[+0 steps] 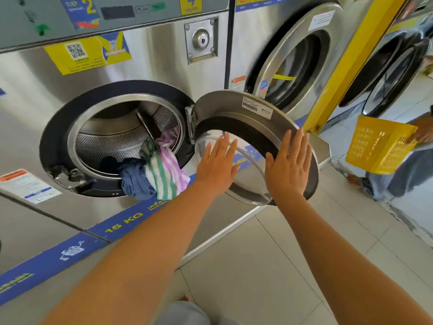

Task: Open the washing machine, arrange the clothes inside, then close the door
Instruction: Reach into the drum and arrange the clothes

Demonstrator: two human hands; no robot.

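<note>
At the left, the steel washing machine's round drum opening holds blue and striped clothes spilling over its rim. Beside it the hinged round glass door stands open, left hand and right hand both flat against it, fingers spread, gripping nothing.

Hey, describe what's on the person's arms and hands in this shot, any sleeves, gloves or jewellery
Both forearms are bare up to the frame edge: no sleeves show. The left hand and right hand have no gloves, and no rings, watch or bracelets are visible.
</note>
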